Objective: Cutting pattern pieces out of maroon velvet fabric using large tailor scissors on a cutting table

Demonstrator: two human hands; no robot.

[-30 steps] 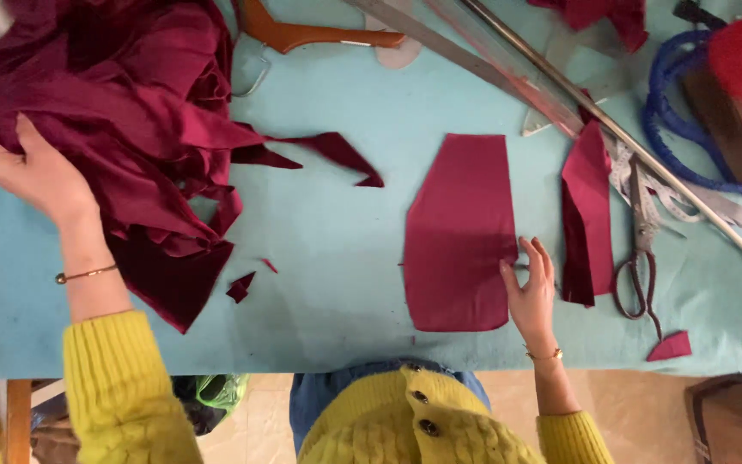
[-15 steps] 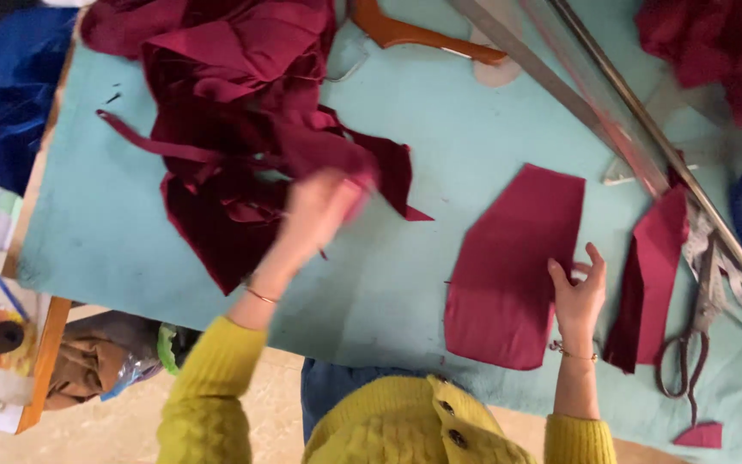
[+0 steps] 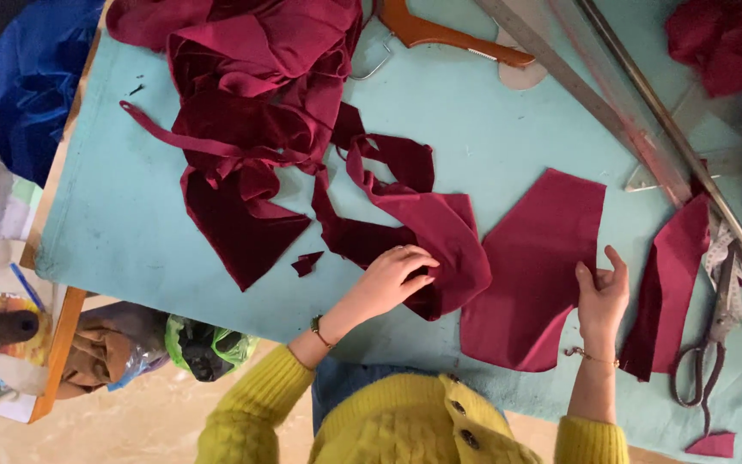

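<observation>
Since the earlier frame, left hand has dragged a folded maroon scrap toward the table's near edge; fingers gripping it. Right hand is pinning the flat cut panel, just right of the scrap, long axis running near-to-far.

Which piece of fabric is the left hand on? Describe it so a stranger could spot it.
Start at the turquoise table and find the flat cut panel near its front edge. Just left of that panel lies a rumpled maroon piece under the left hand. Unlike the flat panel, it is folded over and trails a long strip toward the fabric heap.
</observation>
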